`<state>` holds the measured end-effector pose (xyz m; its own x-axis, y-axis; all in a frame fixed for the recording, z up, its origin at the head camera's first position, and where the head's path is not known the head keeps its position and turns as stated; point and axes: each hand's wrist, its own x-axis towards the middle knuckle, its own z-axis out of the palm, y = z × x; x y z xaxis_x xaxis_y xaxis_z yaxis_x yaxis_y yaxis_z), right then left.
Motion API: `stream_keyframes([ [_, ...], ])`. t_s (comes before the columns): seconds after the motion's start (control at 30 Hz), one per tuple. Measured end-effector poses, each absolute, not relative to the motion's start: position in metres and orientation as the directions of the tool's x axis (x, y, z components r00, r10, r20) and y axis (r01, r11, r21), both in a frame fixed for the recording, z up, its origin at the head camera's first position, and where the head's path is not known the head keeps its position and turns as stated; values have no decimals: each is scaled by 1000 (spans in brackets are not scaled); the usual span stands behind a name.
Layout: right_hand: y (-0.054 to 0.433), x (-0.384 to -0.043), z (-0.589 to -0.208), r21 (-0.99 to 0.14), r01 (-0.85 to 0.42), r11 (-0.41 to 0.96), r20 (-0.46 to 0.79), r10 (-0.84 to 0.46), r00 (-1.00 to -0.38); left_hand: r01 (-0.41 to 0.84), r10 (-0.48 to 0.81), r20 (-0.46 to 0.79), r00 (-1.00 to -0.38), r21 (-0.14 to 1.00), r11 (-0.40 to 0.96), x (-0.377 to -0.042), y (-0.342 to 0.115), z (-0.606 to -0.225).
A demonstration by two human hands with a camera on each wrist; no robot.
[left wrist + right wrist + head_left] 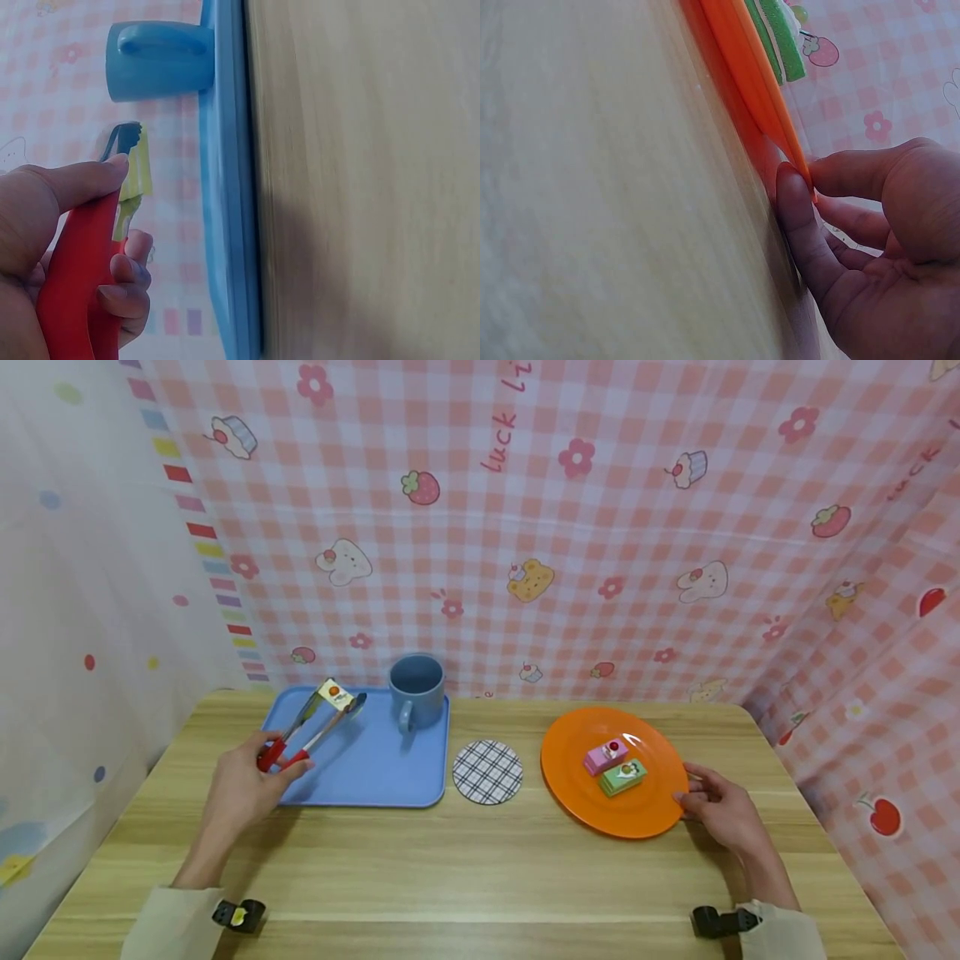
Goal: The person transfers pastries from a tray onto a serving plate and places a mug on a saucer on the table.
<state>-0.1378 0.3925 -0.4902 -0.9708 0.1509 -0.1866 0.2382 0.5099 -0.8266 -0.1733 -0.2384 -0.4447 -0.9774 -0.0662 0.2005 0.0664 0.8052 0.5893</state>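
My left hand (251, 781) grips red-handled tongs (300, 755) above the blue tray (375, 781). Between the tong tips is a small pale-yellow toy cake piece (335, 694) with an orange dot on top; the left wrist view shows its striped yellow side (137, 171), held off the tray. My right hand (726, 810) pinches the right rim of the orange plate (566, 777) between thumb and fingers, as the right wrist view shows up close. On that plate a pink cake piece (604, 757) and a green cake piece (622, 777) lie side by side.
A blue-grey mug (424, 697) stands at the tray's back right corner, handle toward the front. Between tray and plate lies a round checked coaster (487, 772). The wooden table (480, 877) backs onto a pink checked curtain (480, 552).
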Motion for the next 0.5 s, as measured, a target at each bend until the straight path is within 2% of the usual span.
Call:
stream_keyframes([
  [0.5, 393, -138, -490, -821, 251, 513, -200, 154, -968, 93, -48, 216, -975, 599, 795, -169, -228, -436],
])
